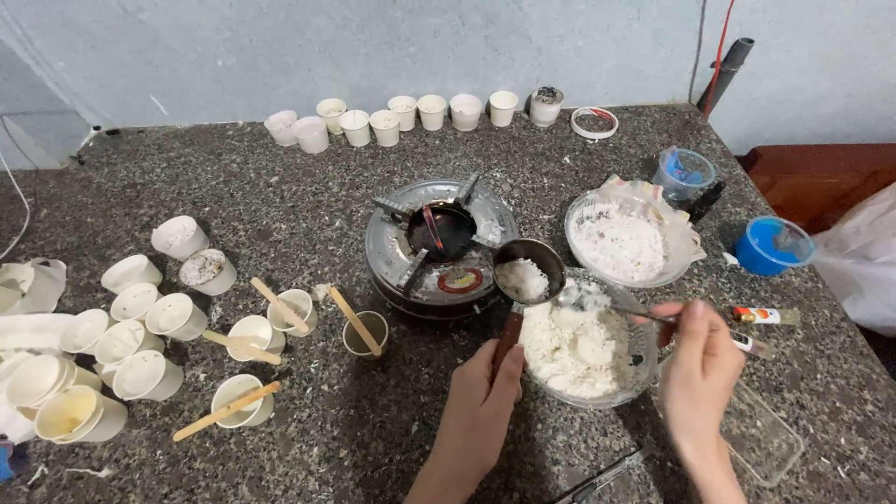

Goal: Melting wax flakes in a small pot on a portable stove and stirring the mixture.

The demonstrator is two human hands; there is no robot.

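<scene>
Nearby, left hand (481, 397) grips ladle (528, 271), right hand (695, 369) spoon (597, 303); stove (439, 245) behind.

The small metal ladle (528, 271) with a dark red handle is held level, its round bowl heaped with white flakes, at about 11 o'clock over the clear bowl (635, 369). That bowl sits on the speckled counter, filled with white waxy flakes and lumps. The metal spoon (597, 301) lies nearly flat over the bowl's 12 o'clock rim, carrying a few flakes.
</scene>
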